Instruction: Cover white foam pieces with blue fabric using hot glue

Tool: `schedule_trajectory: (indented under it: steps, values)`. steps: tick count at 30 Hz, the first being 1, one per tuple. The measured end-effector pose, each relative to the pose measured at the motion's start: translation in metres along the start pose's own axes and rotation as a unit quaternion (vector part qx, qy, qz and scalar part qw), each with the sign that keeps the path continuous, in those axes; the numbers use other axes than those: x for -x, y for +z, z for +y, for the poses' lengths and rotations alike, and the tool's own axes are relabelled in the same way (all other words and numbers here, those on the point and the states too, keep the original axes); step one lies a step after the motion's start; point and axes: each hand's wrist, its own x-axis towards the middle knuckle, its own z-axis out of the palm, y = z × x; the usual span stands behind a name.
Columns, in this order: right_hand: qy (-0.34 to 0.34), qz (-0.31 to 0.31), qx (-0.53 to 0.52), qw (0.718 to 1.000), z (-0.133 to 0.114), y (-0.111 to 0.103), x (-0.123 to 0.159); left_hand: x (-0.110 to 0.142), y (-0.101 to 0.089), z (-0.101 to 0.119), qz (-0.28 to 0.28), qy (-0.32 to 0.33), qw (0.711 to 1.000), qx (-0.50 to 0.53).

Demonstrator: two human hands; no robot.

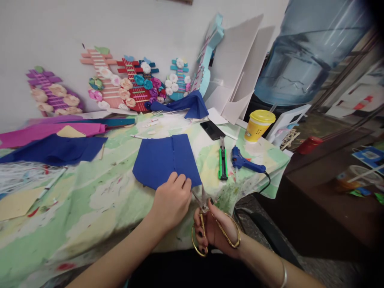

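Observation:
A sheet of dark blue crepe paper or felt (156, 160), with a lengthwise line of small marks, lies flat on the table. My left hand (174, 198) presses on its near edge with curled fingers, pinching the material close to the right corner. In my right hand (217, 230) are gold-handled scissors (204, 208), thumb and fingers through the loops. Their blades are parted and point away from me at the sheet's near right corner. Whether the blades touch the sheet is hard to make out.
Right of the sheet lie a green utility knife (223, 160), a blue glue gun (244, 161) with its cord, a black phone (212, 130) and a yellow cup (259, 126). More blue material (51, 150) lies left. Flower-decorated guitar shapes (135, 86) lean against the wall. A water bottle (303, 60) stands right.

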Motion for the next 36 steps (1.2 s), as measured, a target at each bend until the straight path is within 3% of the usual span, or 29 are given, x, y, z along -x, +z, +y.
schedule_trajectory:
  steps: [14, 20, 30, 36]
  values:
    - [-0.064, 0.024, -0.024, 0.997, -0.009, 0.003, -0.01, -0.011, 0.006, 0.002, -0.011, 0.016, 1.0, -0.015]
    - [-0.07, 0.038, -0.032, 0.996, -0.009, 0.001, -0.014, -0.024, 0.011, 0.008, -0.025, 0.041, 0.999, -0.018]
    - [-0.071, 0.024, -0.044, 0.996, -0.013, -0.003, -0.013, -0.028, 0.02, -0.001, -0.087, 0.088, 0.991, -0.041]
    - [-0.063, 0.021, -0.054, 0.996, -0.011, -0.002, -0.012, -0.031, 0.021, 0.001, -0.076, 0.104, 0.991, -0.046]
